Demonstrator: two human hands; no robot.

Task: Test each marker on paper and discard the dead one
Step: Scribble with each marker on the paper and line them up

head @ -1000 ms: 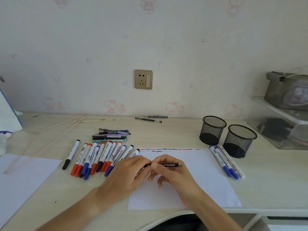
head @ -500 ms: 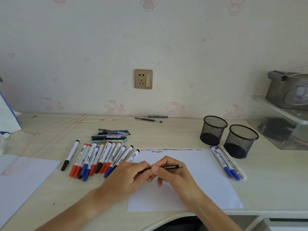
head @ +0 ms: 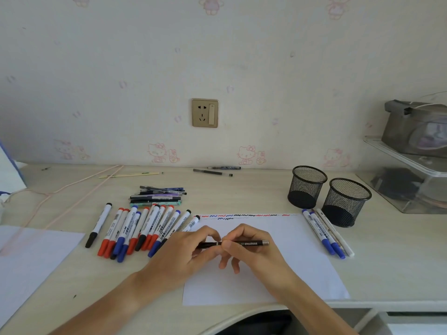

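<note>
Hands lowered slightly; black pen (head: 242, 243) (horizontal) between both grips.

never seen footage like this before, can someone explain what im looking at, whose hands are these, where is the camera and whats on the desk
There is no machine here: a person wears one wide-angle camera on the head, looking forward and down, so the two bare arms coming in from the bottom are their own.

The left hand and the right hand both grip a thin black pen level above a white sheet of paper. Along the sheet's far edge runs a row of red, blue and black test squiggles.

On the desk, left of the sheet, lies a row of capped markers, with a small pile of pens behind it. Right of the sheet lie a few more markers, next to two black mesh cups.
</note>
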